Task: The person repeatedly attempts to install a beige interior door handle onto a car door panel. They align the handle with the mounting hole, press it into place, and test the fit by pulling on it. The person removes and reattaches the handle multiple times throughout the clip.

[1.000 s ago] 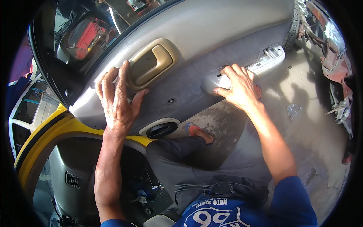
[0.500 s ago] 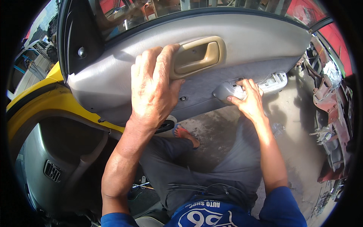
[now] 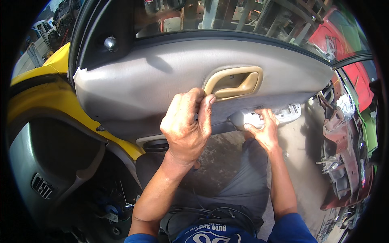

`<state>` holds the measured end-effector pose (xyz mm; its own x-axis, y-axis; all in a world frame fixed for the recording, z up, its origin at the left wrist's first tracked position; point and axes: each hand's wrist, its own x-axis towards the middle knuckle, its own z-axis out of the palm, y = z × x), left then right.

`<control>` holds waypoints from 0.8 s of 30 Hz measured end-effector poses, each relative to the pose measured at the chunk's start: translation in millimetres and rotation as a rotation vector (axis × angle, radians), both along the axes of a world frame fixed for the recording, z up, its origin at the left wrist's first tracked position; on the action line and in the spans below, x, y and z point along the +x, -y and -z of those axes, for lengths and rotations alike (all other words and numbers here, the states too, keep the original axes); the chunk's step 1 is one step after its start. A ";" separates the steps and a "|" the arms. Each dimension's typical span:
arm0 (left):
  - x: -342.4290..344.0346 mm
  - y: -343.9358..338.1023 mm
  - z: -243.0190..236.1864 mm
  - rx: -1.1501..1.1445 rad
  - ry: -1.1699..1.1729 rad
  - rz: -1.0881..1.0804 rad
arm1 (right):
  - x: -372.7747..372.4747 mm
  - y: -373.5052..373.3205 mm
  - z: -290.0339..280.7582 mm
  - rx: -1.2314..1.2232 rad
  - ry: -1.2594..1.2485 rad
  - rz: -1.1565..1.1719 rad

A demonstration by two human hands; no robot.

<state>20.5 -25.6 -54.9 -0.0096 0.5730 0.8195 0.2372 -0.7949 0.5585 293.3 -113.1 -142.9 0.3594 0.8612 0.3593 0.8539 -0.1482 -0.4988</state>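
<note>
A grey car door panel (image 3: 170,60) spans the view, with a beige inner door-handle surround (image 3: 259,83) set in it. My left hand (image 3: 186,125) is closed in front of the panel, thumb and forefinger together at the surround's lower left corner; whatever they pinch is too small or hidden. To the right, my right hand (image 3: 265,129) grips a light grey armrest (image 3: 288,113) along the panel's lower part, thumb on the near side and fingers over its top. Part of the armrest is hidden by those fingers.
Above the panel is the window glass (image 3: 227,18). A yellow door frame (image 3: 60,99) and dark dashboard (image 3: 60,141) lie left. Rusty car body parts (image 3: 338,133) stand at the right, beyond the concrete floor (image 3: 306,162).
My left hand has moved from the surround's left side to its lower left corner and its fingers have closed. My right hand stays on the armrest. The whole view has shifted.
</note>
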 end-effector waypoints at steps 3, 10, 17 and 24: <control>-1.0 4.0 1.6 -0.068 0.072 0.059 | -1.6 0.9 -0.7 -0.025 -0.008 0.006; 17.5 20.6 13.3 -0.157 0.292 0.061 | -4.8 0.0 -6.1 -0.085 0.030 0.037; 24.3 24.1 20.1 -0.178 0.360 0.076 | -5.2 1.9 -4.7 -0.069 0.036 0.012; 19.3 27.7 8.8 -0.202 0.312 0.104 | -3.2 0.0 -1.8 -0.019 0.099 0.003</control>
<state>39.8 -53.3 -63.7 -0.1741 0.7340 0.6565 -0.0454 -0.6719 0.7392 290.2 -113.0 -141.1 0.3255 0.8671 0.3771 0.8985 -0.1593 -0.4091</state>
